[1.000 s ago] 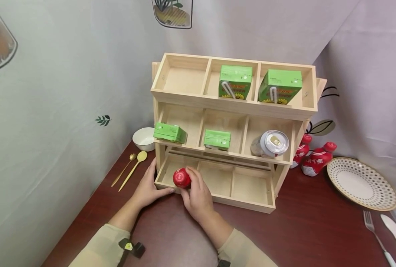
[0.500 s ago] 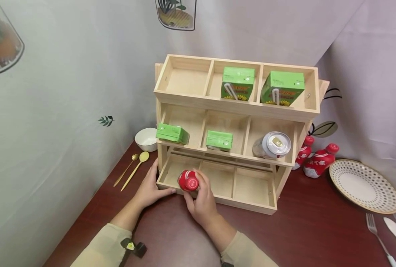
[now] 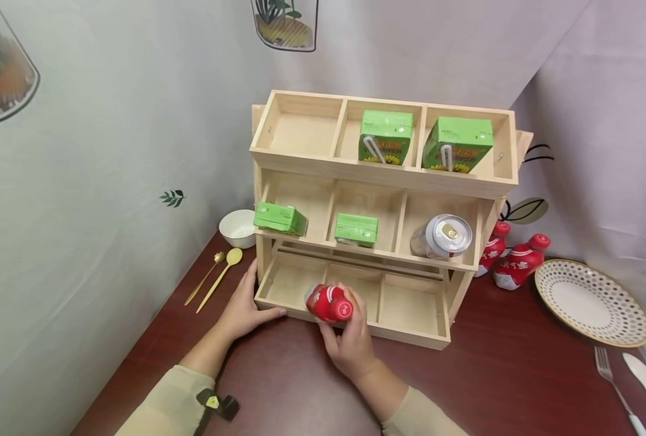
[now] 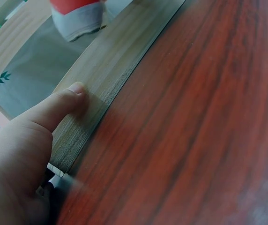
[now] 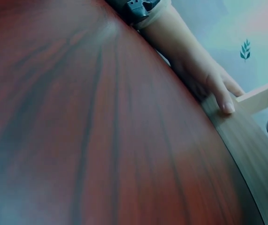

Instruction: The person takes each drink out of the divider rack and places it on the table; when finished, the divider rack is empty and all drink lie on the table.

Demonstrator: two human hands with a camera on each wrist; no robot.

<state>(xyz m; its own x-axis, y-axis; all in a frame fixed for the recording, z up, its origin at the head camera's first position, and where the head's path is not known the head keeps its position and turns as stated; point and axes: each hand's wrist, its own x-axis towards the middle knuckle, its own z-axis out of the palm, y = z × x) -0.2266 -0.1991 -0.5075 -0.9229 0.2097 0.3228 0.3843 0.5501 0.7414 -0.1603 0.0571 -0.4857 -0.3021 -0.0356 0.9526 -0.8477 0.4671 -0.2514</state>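
Observation:
My right hand [image 3: 353, 339] holds a small red drink bottle [image 3: 327, 303] between thumb and fingers, over the front edge of the bottom tray. The bottle tilts, its red cap toward me and to the right. In the left wrist view the pale base of the bottle [image 4: 79, 21] hangs above the tray's front board. My left hand [image 3: 243, 309] grips the front left corner of the three-tier wooden shelf rack [image 3: 382, 174]. Its thumb [image 4: 63, 104] lies on the front board, and the other fingers run along the side, partly hidden.
Green juice boxes [image 3: 386, 136] and a silver can [image 3: 441, 236] sit in the upper tiers. Left are a bowl [image 3: 238, 228] and gold spoons [image 3: 219, 278]. Right are two more red bottles [image 3: 519, 263], a dotted plate [image 3: 592, 303], a fork [image 3: 611, 375] and a white spoon [image 3: 641, 375].
My right hand has moved right and slightly toward me with the bottle, from the bottom left compartment. The bottle has tipped over toward its cap. My left hand stays at the corner.

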